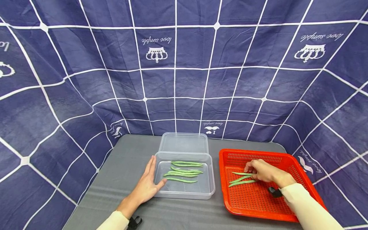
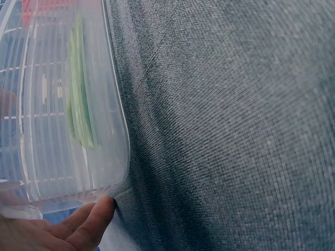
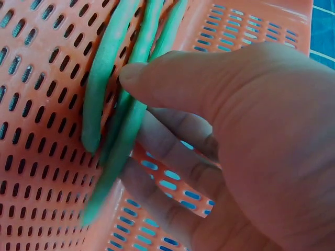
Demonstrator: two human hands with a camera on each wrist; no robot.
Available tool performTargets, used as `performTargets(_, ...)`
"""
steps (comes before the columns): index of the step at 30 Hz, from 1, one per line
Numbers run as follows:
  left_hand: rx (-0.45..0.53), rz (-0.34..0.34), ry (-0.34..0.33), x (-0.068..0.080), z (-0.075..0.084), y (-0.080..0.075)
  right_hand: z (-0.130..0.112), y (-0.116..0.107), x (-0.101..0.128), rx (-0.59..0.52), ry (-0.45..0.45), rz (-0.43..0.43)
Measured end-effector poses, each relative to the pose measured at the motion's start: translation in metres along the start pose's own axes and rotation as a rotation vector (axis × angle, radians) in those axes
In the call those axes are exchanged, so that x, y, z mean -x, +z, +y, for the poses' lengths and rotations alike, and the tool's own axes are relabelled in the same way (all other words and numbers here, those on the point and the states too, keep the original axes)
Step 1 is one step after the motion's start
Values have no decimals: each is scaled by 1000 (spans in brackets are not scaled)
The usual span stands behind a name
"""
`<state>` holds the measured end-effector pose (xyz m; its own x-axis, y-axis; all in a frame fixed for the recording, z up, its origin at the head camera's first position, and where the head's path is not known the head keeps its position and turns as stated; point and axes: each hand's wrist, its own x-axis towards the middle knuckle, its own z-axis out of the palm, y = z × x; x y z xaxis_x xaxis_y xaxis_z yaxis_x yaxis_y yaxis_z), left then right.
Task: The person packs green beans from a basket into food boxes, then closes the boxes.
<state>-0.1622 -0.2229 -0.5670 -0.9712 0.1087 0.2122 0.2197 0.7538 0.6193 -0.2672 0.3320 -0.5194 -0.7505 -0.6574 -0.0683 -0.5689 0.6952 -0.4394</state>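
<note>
A clear plastic container (image 1: pixel 213 179) sits mid-table holding several green beans (image 1: pixel 184 172). My left hand (image 1: pixel 149 179) lies flat against its left wall, fingers straight, thumb at the front corner. The left wrist view shows that thumb (image 2: pixel 93 224) touching the container (image 2: pixel 63 167), with blurred beans (image 2: pixel 81 104) inside. My right hand (image 1: pixel 250 171) is inside the red perforated basket (image 1: pixel 258 154), over three green beans (image 1: pixel 240 182). In the right wrist view my right hand (image 3: pixel 137 123) pinches the green beans (image 3: pixel 104 78) between thumb and curled fingers on the basket floor (image 3: pixel 31 157).
The container's clear lid (image 1: pixel 184 142) lies just behind it. The grey table (image 1: pixel 129 159) is backed and flanked by a blue checked cloth (image 1: pixel 184 80). Small black straps show at both wrists.
</note>
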Motion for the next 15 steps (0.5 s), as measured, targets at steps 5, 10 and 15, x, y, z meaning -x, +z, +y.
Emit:
performTargets(5,-4,3,-1,0,0,0,-3,0,0,8,1,1)
performTargets(10,-4,4,-3,0,0,1,-5,0,0,39,-23,12)
performTargets(15,1,2,-3,0,0,0,-7,-1,-2,36,-75,45)
